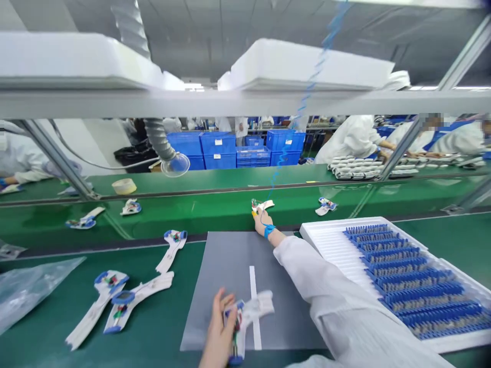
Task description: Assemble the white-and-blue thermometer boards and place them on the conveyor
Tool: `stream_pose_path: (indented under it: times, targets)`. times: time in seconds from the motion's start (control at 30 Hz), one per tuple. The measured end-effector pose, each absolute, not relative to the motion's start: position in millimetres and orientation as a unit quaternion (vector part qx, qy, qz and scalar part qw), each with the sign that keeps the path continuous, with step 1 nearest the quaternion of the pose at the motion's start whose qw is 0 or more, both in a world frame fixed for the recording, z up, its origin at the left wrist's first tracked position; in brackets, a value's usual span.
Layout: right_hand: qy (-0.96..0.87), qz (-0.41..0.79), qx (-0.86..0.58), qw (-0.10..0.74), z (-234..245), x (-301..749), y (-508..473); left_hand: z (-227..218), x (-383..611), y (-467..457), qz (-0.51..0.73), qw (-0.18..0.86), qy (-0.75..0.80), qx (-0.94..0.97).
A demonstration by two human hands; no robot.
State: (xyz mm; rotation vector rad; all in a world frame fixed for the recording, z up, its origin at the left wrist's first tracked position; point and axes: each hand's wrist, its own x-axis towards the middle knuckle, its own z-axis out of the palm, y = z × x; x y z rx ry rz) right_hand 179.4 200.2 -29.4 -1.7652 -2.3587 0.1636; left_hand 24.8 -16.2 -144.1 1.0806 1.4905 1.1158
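Note:
My left hand [220, 329] is closed around a curved white plastic housing [242, 332] with blue ends and small wired electronics inside; it is slightly blurred, above a grey mat [199, 301]. My right hand [263, 219], with a blue wrist strap and a yellow finger cover, reaches out to the green conveyor belt [215, 209]. Its fingers pinch a second white housing [267, 204], partly hidden by the hand. Left of the mat lie three similar open housings: one long piece [86, 317], one crossing beside it [143, 292], and one farther back [171, 250].
A white tray [322, 232] with rows of blue-and-grey parts stands at right. More housings sit on the belt, including one [326, 206] at right. A plastic bag [34, 286] lies at left. A coiled blue cord [280, 163] hangs ahead. Co-workers in white are beyond.

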Motion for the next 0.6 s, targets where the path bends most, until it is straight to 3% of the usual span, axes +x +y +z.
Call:
stream_pose_path:
  times: [0.13,0.27,0.33,0.37,0.43,0.5,0.6]
  targets:
    - [-0.811,0.051,-0.578,0.075,-16.1,187.9,215.3,-148.6,25.0,-7.5,0.471,0.409,0.631,0.461]
    - [-0.876,0.067,-0.473,0.061,-27.1,156.1,167.9,-130.3,-3.7,20.8,0.511,0.576,0.549,0.325]
    - [-0.923,0.089,-0.37,0.049,-36.9,139.7,131.6,-123.3,-14.8,33.1,0.559,0.601,0.499,0.28]
    - [-0.966,0.092,-0.234,0.055,-40.3,135.2,112.9,-121.2,-18.3,36.4,0.575,0.589,0.493,0.282]
    - [-0.984,0.093,-0.13,0.074,-41.8,135.1,79.3,-119.1,-22.0,36.9,0.572,0.542,0.52,0.33]
    - [-0.97,0.103,-0.171,0.135,-36.3,144.3,55.4,-117.4,-22.4,31.9,0.54,0.464,0.574,0.404]
    - [-0.923,0.135,-0.29,0.216,-23.7,160.3,40.0,-110.3,-19.0,21.4,0.478,0.265,0.633,0.549]
